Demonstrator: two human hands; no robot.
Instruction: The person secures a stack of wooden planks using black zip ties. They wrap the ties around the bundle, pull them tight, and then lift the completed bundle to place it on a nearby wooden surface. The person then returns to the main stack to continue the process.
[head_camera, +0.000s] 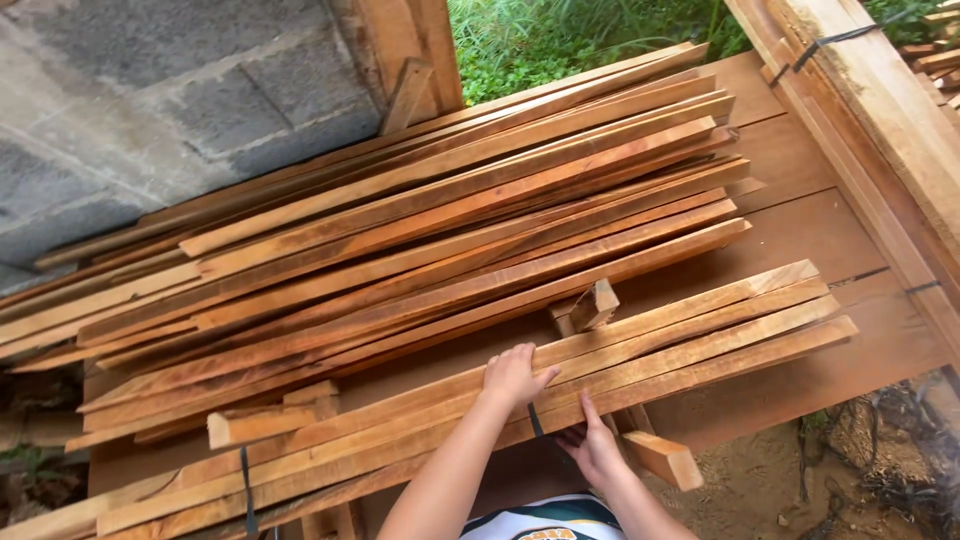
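Hands on the strapped bundle (560, 375)
left hand (512, 375) flat on top, right hand (593, 450) open underneath by the strap (535, 420), gripping nothing; loose pile (420, 240) behind unstrapped

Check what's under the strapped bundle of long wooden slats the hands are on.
Short wooden crosspieces poke out beneath the strapped bundle of long wooden slats, over wide brown boards. Left hand rests on top, right hand at its edge. The rest is covered.
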